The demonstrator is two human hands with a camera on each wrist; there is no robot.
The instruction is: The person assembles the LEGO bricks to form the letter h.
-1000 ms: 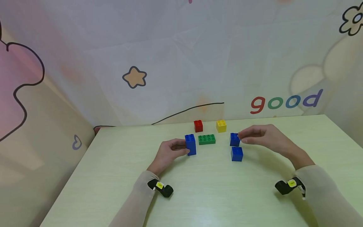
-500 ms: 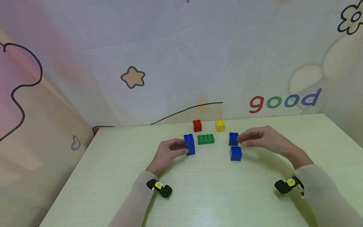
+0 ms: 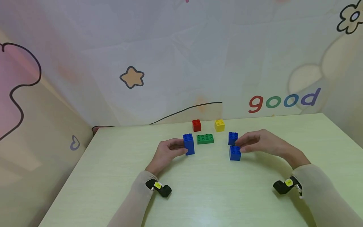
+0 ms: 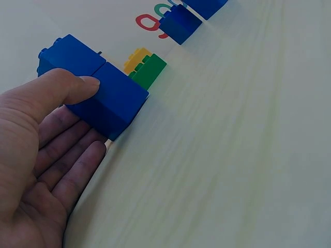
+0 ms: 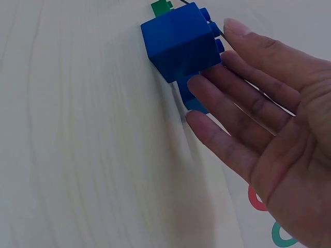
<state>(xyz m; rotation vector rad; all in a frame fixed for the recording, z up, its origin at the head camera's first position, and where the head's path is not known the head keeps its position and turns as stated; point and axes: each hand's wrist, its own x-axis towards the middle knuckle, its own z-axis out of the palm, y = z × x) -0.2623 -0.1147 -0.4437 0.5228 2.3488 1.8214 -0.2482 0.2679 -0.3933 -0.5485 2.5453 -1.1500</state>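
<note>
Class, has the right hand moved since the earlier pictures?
Yes: against the yellow block, the right hand has shifted down the picture, toward the front blue block.

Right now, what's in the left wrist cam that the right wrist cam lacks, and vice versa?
Left wrist only: the left hand, thumb on the blue stack with the seam between its two bricks visible, and the yellow brick.

Right wrist only: the right hand, fingers extended near the single blue bricks.

Both: the front blue brick, the rear blue brick, the green brick, pale tabletop, and parts of the red and green lettering.
</note>
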